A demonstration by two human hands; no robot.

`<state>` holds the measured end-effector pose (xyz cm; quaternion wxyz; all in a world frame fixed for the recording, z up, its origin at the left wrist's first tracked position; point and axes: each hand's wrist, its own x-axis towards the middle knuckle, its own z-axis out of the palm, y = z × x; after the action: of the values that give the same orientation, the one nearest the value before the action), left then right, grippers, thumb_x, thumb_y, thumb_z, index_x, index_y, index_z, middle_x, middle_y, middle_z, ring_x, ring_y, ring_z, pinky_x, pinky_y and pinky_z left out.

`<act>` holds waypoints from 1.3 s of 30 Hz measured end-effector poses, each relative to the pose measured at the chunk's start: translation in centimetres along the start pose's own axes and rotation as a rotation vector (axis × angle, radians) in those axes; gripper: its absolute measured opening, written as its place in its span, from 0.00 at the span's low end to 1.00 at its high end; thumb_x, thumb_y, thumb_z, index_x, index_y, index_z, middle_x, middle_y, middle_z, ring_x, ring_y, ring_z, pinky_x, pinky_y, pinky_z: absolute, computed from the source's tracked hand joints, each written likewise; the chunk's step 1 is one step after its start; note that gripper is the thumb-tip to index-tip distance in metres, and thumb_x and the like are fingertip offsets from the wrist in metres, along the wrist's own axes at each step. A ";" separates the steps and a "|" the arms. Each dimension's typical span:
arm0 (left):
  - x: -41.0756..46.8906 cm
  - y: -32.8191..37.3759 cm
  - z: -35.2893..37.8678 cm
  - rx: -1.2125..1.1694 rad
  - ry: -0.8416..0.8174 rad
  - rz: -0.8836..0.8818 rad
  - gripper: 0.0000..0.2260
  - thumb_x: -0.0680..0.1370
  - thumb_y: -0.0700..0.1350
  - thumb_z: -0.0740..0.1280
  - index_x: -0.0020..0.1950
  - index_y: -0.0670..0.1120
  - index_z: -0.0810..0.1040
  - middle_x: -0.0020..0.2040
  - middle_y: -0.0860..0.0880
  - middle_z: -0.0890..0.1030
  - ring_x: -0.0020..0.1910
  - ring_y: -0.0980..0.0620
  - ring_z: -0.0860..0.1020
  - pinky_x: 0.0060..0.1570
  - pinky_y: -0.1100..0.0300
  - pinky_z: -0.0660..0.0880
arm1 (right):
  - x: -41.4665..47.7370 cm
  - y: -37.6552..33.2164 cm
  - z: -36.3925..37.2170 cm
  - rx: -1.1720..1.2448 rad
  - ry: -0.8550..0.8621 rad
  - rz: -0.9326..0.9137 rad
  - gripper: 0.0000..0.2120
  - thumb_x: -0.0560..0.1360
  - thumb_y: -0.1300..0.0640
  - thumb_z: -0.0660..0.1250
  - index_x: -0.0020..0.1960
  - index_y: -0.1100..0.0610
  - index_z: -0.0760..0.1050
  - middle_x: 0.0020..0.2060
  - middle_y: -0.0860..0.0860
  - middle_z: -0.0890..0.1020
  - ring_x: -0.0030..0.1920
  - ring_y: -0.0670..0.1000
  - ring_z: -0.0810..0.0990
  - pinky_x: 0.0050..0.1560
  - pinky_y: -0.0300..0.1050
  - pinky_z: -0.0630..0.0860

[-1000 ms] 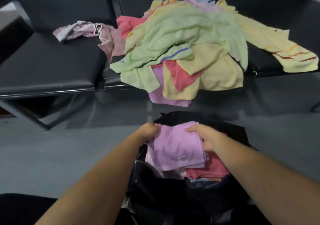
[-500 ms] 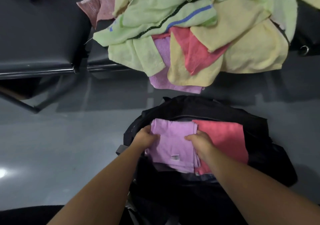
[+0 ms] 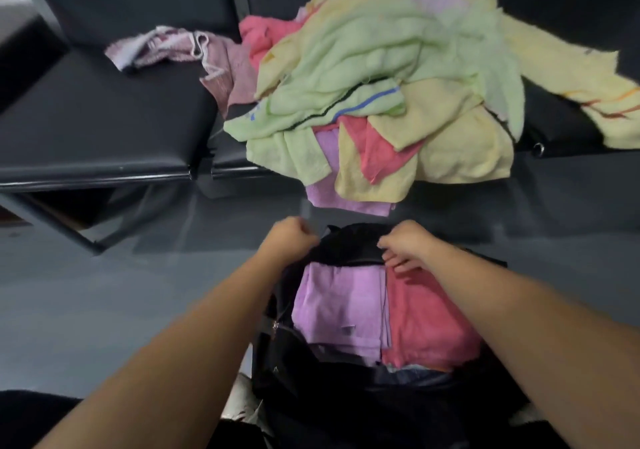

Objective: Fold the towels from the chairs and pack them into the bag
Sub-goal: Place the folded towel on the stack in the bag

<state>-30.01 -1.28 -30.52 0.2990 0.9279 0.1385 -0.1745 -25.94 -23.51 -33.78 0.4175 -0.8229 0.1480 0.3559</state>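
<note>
While both forearms reach forward from the bottom of the view, the left hand [image 3: 289,237] and right hand [image 3: 410,246] sit at the far rim of the bag [image 3: 349,246], a soft black one standing open on the grey floor [image 3: 104,293] in front of the chairs [image 3: 104,109]. The left hand is balled, its fingers curled tight into the palm, right at the rim's left end. The frame is blurred there, and I cannot tell whether it holds the fabric or nothing. The right hand lies over the rim's right part. Its thumb and forefinger seem to pinch the black edge, while the other fingers [image 3: 398,266] hang loosely curled just above the pink towel [image 3: 429,324].

Two folded towels lie flat inside the bag, side by side and touching. The purple towel [image 3: 337,306] fills the left half, with a small tag showing towards its near edge. The pink towel fills the right half.

Beyond the bag, on the chairs, lies the unfolded pile [image 3: 433,144]. A green towel [image 3: 363,57] is draped over its top, and yellow, pink and purple ones stick out below and hang over the seat's front edge. A long yellow towel [image 3: 568,68] with coloured stripes trails off to the right. A mauve towel [image 3: 180,45] lies crumpled on the left seat, reaching the pile's left side.
</note>
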 end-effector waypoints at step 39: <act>-0.7 15.8 -22.2 -0.247 0.556 0.518 0.07 0.80 0.50 0.70 0.45 0.50 0.77 0.35 0.54 0.81 0.33 0.57 0.74 0.36 0.59 0.68 | -14.1 -20.9 -19.4 0.129 0.552 -0.974 0.05 0.75 0.57 0.74 0.42 0.52 0.79 0.35 0.47 0.79 0.35 0.44 0.74 0.33 0.37 0.69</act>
<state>-19.55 -0.37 -5.31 0.3937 0.9009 -0.0045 0.1828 -15.55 -26.96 -3.93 0.5290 -0.8315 -0.1237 -0.1160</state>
